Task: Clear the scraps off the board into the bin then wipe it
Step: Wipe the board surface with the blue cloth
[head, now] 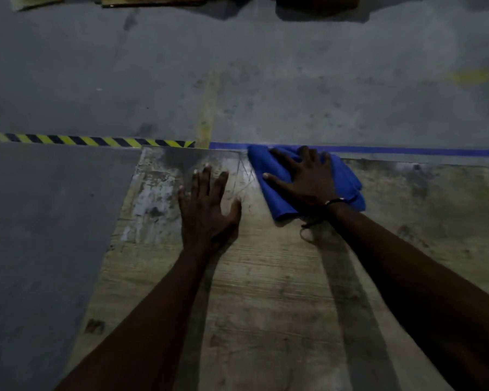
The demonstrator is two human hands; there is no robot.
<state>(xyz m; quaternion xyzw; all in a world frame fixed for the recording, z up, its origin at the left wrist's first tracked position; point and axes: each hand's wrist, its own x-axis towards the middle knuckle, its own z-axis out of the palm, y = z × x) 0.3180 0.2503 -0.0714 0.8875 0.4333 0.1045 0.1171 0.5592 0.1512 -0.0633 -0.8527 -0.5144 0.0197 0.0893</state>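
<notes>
A worn wooden board point(266, 277) fills the lower middle and right of the head view, with pale scuffed patches near its far left corner. A folded blue cloth point(347, 176) lies on the board by its far edge. My right hand point(302, 179) presses flat on the cloth with fingers spread. My left hand point(206, 204) rests flat on the bare board just left of the cloth, fingers straight and spread. No scraps show on the board.
Grey concrete floor point(237, 80) lies beyond the board. Yellow-black hazard tape point(88, 140) and blue tape point(407, 150) run along the board's far edge. A grey surface point(40, 221) borders the board on the left. Dark wooden items point(153, 0) sit at the top edge.
</notes>
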